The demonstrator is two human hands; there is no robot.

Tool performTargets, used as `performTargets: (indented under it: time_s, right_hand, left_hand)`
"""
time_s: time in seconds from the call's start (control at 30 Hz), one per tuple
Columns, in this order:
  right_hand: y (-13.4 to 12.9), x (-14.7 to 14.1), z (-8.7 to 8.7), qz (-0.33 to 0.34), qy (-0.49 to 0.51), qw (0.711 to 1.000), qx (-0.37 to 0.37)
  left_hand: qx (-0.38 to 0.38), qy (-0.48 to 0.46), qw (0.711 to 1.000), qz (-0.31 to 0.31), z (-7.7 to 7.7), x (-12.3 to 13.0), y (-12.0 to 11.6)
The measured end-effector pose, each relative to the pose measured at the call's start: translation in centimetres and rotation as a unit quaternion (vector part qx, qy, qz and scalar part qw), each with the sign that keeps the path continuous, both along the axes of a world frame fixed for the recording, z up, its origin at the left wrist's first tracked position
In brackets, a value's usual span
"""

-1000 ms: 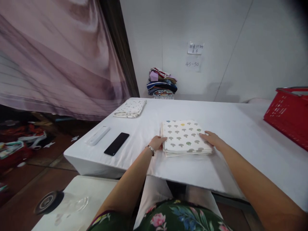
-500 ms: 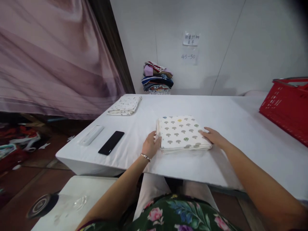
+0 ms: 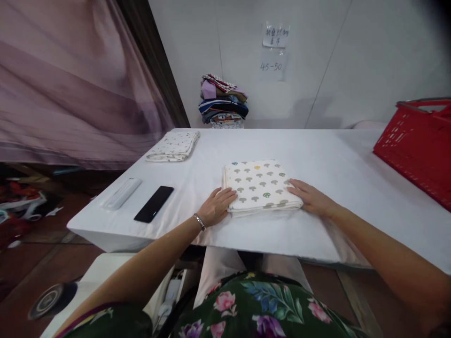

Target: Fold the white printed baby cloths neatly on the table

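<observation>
With fingers outstretched, not clenched, the left hand (image 3: pixel 214 207) and right hand (image 3: pixel 313 197) touch opposite sides of one mushroom-print cloth (image 3: pixel 260 184) on the white table (image 3: pixel 331 162), one phone (image 3: pixel 154 204) leftward, one red basket (image 3: pixel 416 148) cut off at right

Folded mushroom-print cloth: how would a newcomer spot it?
On the white table, the mushroom-print cloth lies between the left hand and right hand. Its mostly grey mushrooms set it apart from the small-patterned folded cloth, far left.
</observation>
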State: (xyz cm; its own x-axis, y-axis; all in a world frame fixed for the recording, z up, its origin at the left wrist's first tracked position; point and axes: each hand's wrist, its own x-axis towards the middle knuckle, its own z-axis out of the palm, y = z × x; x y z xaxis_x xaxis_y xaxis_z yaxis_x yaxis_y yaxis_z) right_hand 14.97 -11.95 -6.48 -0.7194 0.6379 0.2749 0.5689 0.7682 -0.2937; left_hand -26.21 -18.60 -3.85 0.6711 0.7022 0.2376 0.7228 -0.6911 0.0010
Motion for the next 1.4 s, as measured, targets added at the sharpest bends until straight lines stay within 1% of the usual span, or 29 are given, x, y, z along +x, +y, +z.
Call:
performTargets:
  time_s: [0.07,0.1,0.23,0.3,0.43,0.53,0.63,0.77,0.9,0.97,1.07,1.17,1.27,1.33,1.4]
  right_hand:
    - [0.2,-0.3,0.1,0.018,0.013,1.0,-0.007]
    - [0.2,-0.4,0.2,0.013,0.029,0.999,-0.016]
    - [0.2,-1.0,0.5,-0.065,0.123,0.987,-0.078]
    - [0.4,-1.4,1.0,-0.087,0.149,0.979,-0.105]
    - [0.9,-1.4,1.7,-0.073,0.142,0.979,-0.13]
    - [1.0,-1.0,1.8,-0.064,0.119,0.981,-0.138]
    - [1.0,-0.4,1.4,-0.067,0.096,0.985,-0.13]
    - [0.9,0.3,0.4,-0.037,0.05,0.996,-0.071]
    - [0.8,0.8,-0.4,-0.013,0.029,0.999,-0.026]
    - [0.6,0.8,-0.6,-0.02,0.033,0.999,-0.025]
    - [0.3,0.4,-0.5,-0.049,0.06,0.996,-0.047]
    - [0.1,-0.3,-0.2,-0.078,0.086,0.99,-0.085]
    - [0.2,-0.9,0.6,-0.1,0.107,0.982,-0.119]
    - [0.3,-1.4,1.7,-0.13,0.138,0.972,-0.141]
    - [0.4,-1.8,3.4,-0.155,0.188,0.957,-0.16]
  left_hand:
    - [-0.001,-0.001,1.0,-0.007,0.1,0.0,0.0]
    - [-0.002,-0.005,1.0,-0.009,0.0,-0.1,-0.1]
    - [-0.014,-0.026,1.0,-0.008,-0.3,-0.2,-0.7]
    - [-0.019,-0.03,0.999,-0.002,-0.5,-0.1,-0.8]
    - [0.006,-0.038,0.999,0.012,-0.9,0.6,-0.6]
    - [0.034,-0.039,0.999,0.008,-0.9,0.9,-0.5]
    - [0.046,-0.024,0.998,-0.031,-0.8,0.6,-0.5]
    - [0.038,0.004,0.996,-0.08,-0.5,0.0,-0.2]
    - [0.044,0.004,0.995,-0.088,-0.2,0.1,0.4]
    - [0.048,0.003,0.995,-0.087,-0.2,0.4,0.7]
    - [0.066,-0.012,0.994,-0.089,-0.5,0.6,1.1]
    - [0.076,-0.028,0.993,-0.086,-0.8,0.7,1.4]
    - [0.076,-0.061,0.993,-0.06,-0.4,1.0,1.8]
    - [0.08,-0.113,0.99,-0.034,0.5,1.2,2.0]
    - [0.075,-0.182,0.98,0.002,2.3,1.6,2.1]
